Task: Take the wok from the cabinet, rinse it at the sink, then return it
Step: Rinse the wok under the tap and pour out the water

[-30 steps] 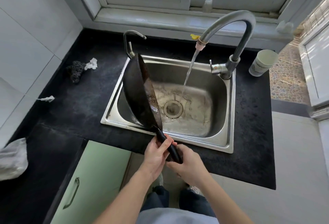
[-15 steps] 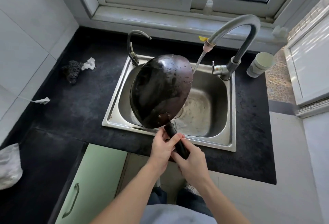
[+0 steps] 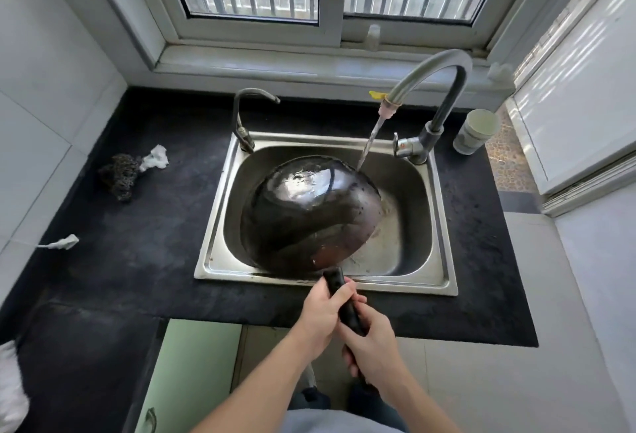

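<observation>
A black wok [image 3: 309, 212] lies bottom-up over the steel sink [image 3: 444, 281], its wet rounded underside facing me. Water from the tall grey tap [image 3: 444, 88] runs onto its far right edge. The wok's black handle [image 3: 344, 302] points toward me over the sink's front rim. My left hand [image 3: 320, 315] grips the handle near the wok. My right hand [image 3: 375, 346] grips the handle's end just behind it. The wok's inside is hidden.
A small second tap [image 3: 246, 116] stands at the sink's back left. A dark scrubber [image 3: 120, 174] and white scraps lie on the black counter [image 3: 130, 253] at left. A white cup [image 3: 476, 135] sits by the tap at right. A green cabinet door [image 3: 186, 377] is below.
The wok has turned from edge-on to bottom-up and dropped lower into the sink, under the running water. Both hands have kept their grip on the handle.
</observation>
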The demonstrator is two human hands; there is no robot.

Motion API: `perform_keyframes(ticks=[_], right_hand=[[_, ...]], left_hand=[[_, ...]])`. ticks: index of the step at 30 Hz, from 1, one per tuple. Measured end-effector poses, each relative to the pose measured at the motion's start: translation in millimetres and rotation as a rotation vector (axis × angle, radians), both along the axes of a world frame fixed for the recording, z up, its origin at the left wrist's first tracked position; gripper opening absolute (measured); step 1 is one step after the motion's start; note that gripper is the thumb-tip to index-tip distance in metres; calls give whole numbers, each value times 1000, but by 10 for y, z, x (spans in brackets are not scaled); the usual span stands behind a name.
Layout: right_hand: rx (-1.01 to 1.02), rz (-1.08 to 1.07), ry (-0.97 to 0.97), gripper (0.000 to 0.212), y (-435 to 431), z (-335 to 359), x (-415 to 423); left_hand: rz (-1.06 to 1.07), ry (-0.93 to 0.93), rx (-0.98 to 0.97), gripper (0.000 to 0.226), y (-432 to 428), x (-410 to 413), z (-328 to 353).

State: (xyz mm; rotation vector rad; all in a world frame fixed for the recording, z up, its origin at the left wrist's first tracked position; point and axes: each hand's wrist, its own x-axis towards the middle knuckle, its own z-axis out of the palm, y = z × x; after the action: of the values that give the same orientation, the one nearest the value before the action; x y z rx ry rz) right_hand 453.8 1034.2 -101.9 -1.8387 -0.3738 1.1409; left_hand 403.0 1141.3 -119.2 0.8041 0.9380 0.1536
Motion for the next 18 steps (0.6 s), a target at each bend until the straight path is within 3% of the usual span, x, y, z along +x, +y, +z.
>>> perform_keyframes(ticks=[5, 11, 18], right_hand=[[-69, -93, 48, 22, 28, -58, -79], [-88, -237, 177, 12, 67, -45, 22], [-98, -270, 174, 9, 90, -69, 285]], left_hand=[[-145, 40, 65, 21, 50, 18, -70], [-243, 49, 59, 20, 44, 195, -108], [-402, 94, 115, 22, 111, 509, -177]])
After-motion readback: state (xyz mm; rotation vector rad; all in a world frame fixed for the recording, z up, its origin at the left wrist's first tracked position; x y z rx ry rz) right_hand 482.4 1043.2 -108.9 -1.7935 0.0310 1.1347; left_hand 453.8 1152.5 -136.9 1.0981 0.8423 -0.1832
